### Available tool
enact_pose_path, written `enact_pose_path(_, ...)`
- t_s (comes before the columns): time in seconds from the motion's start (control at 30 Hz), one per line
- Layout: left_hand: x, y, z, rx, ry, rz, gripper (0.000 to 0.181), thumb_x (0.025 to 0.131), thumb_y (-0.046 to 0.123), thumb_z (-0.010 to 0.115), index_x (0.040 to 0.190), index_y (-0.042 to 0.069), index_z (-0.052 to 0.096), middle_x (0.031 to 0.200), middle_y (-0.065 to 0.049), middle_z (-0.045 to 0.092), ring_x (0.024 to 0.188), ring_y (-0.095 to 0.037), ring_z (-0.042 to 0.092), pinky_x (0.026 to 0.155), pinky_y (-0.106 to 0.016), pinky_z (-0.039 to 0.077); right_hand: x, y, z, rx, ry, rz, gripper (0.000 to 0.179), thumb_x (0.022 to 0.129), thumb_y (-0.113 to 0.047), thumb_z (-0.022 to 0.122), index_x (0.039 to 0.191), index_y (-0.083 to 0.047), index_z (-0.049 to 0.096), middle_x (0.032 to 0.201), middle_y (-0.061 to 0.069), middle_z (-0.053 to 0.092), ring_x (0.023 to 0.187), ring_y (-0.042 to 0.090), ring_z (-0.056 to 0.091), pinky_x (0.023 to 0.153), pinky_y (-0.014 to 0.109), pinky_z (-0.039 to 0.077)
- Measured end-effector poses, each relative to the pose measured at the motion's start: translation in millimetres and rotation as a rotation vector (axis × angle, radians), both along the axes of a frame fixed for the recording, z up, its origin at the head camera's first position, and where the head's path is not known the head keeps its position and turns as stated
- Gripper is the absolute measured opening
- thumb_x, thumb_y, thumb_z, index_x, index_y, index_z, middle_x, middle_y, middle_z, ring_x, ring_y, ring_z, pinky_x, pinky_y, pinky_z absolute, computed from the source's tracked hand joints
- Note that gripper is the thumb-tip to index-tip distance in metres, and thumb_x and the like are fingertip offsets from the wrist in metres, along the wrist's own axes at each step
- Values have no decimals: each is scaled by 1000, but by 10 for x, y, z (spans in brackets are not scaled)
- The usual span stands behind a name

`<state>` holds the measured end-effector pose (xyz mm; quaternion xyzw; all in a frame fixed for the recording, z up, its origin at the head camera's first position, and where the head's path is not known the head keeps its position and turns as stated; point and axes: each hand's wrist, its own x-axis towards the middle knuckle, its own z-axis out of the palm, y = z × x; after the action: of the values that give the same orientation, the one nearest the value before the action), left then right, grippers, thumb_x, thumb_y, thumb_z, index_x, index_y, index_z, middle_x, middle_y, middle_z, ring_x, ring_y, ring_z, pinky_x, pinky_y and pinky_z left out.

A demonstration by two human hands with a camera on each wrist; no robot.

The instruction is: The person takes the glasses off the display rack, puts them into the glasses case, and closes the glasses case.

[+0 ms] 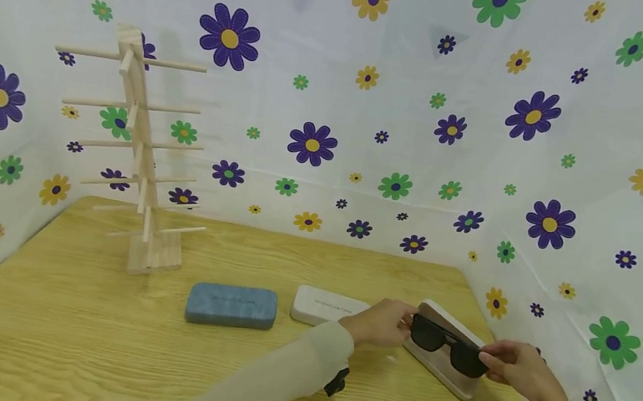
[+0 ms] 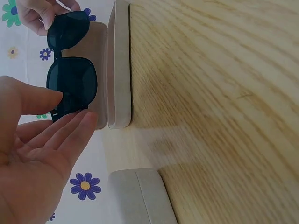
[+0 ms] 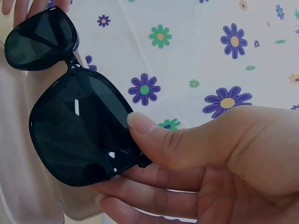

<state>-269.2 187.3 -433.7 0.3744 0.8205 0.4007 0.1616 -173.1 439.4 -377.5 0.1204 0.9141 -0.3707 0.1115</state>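
Note:
A pair of black sunglasses is held up between both hands, lenses facing the head camera. My left hand pinches one end of the frame between thumb and fingers. At the other end, my right hand grips the frame, its thumb on the outer edge of the lens. Just behind and below the sunglasses lies an open eyeglass case with a pale outside and pinkish-beige lining. Its inside is partly hidden by the lenses. Beside my left hand lies a closed white eyeglass case.
A closed blue eyeglass case lies left of the white one. At the back left of the wooden table stands a wooden rack with several thin pegs sticking out. Flower-patterned cloth encloses the back and sides.

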Motion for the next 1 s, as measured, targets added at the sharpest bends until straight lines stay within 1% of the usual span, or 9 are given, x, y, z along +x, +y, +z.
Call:
enact_pose_path(0.1, -4, 22, -11, -19, -5, 7, 59, 88, 3, 60, 144, 9, 41, 121, -5, 65, 104, -6, 64, 80, -14, 50, 1, -6, -40, -15, 6, 14, 37, 93, -16, 62, 114, 14, 56, 94, 8, 68, 81, 17, 65, 74, 34, 57)
enact_pose_path(0.17, -20, 32, -34, -38, 26, 13, 56, 87, 1, 59, 141, 11, 46, 118, -3, 66, 102, -4, 63, 78, -13, 49, -12, -25, -63, -20, 17, 16, 36, 93, -15, 62, 113, 14, 56, 94, 9, 69, 80, 16, 65, 73, 33, 57)
enact_pose_path(0.23, -33, 35, -67, -58, 73, 16, 49, 87, 0, 57, 134, 11, 53, 108, 0, 69, 86, -2, 62, 69, -13, 46, -35, -42, -83, -19, 35, 32, 36, 93, -14, 61, 113, 15, 56, 96, 12, 69, 81, 17, 65, 72, 33, 57)
enact_pose_path(0.3, -43, 37, -102, -74, 118, 15, 35, 88, 0, 55, 121, 10, 61, 90, 4, 67, 69, -1, 54, 59, -14, 41, -63, -54, -109, -3, 50, 36, 35, 93, -14, 61, 113, 15, 57, 97, 15, 69, 81, 16, 65, 72, 32, 57)
enact_pose_path(0.43, -32, 31, -153, -73, 119, 31, 20, 90, 0, 52, 105, 8, 64, 63, 7, 46, 49, -5, 33, 46, -18, 29, -125, -61, -163, 34, 76, 53, 33, 94, -13, 60, 112, 14, 58, 101, 20, 67, 82, 15, 64, 71, 32, 57)
enact_pose_path(0.5, -18, 24, -155, -81, 118, 52, 23, 90, 1, 51, 109, 6, 63, 58, 8, 37, 47, -5, 28, 44, -18, 25, -156, -63, -194, 40, 81, 52, 31, 94, -13, 59, 111, 13, 60, 102, 20, 67, 83, 14, 63, 71, 31, 57)
enact_pose_path(0.63, 13, 10, -133, -83, 127, 83, 29, 92, 3, 50, 119, 4, 62, 54, 8, 30, 45, -4, 25, 43, -18, 24, -186, -59, -235, 37, 83, 56, 31, 95, -13, 58, 112, 13, 60, 103, 21, 66, 85, 16, 62, 72, 32, 57)
enact_pose_path(0.8, 29, 19, -117, -111, 165, 73, 40, 92, 3, 50, 131, 3, 56, 53, 8, 32, 44, -3, 25, 44, -16, 25, -200, -46, -294, 28, 79, 10, 33, 95, -16, 58, 113, 12, 59, 105, 22, 65, 86, 17, 62, 73, 34, 57)
enact_pose_path(1.0, 33, 51, -169, -162, 266, 42, 42, 89, 1, 53, 130, 4, 57, 62, 8, 40, 53, -4, 32, 53, -15, 30, -246, -23, -432, 39, 75, -9, 37, 93, -15, 61, 113, 15, 58, 99, 22, 67, 76, 15, 59, 67, 32, 54)
